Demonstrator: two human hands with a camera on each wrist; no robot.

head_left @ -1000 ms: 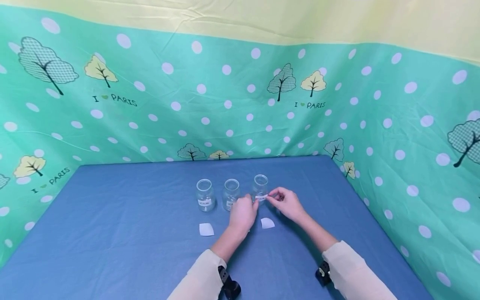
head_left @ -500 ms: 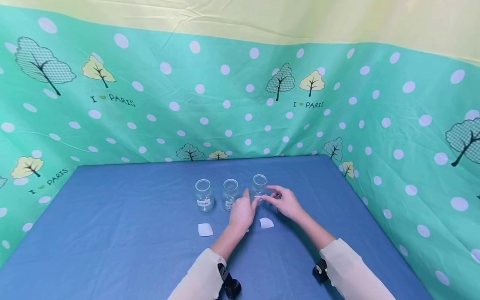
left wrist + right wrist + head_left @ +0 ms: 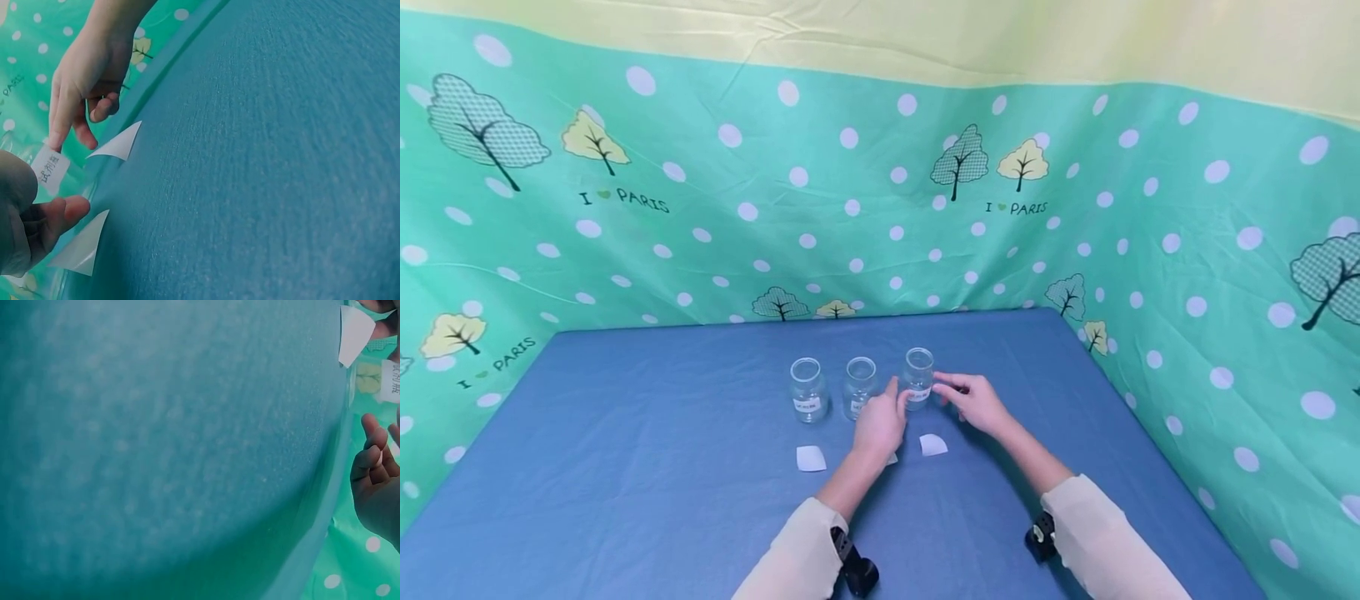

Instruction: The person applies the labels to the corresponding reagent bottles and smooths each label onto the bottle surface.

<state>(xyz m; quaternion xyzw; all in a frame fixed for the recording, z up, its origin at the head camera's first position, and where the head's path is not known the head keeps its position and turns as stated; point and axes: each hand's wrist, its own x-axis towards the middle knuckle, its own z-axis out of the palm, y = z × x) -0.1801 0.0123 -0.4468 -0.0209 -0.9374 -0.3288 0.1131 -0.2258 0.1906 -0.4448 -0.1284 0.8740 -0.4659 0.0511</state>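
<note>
Three clear glass jars stand upright in a row in the head view: the left jar [image 3: 807, 383], the middle jar [image 3: 859, 379] and the right jar [image 3: 917, 371]. Each bears a white label; the right jar's label [image 3: 51, 167] shows handwritten characters in the left wrist view. My left hand [image 3: 880, 427] is at the right jar's left side, thumb at the label's left end, forearm slanting in front of the middle jar. From the other side my right hand [image 3: 981, 404] reaches the jar with extended fingers, an index fingertip on the label's edge in the left wrist view.
Curled white paper pieces lie in front of the jars: a left piece [image 3: 811, 458], a right piece [image 3: 933, 445], and a middle piece [image 3: 892, 458] mostly hidden by my left wrist. Blue cloth [image 3: 662, 467] covers the table, with a green dotted curtain [image 3: 820, 217] behind.
My hands met over the right jar's label half a second ago and have now parted to its two ends. The label shows flat on the jar. My left hand has shifted slightly left.
</note>
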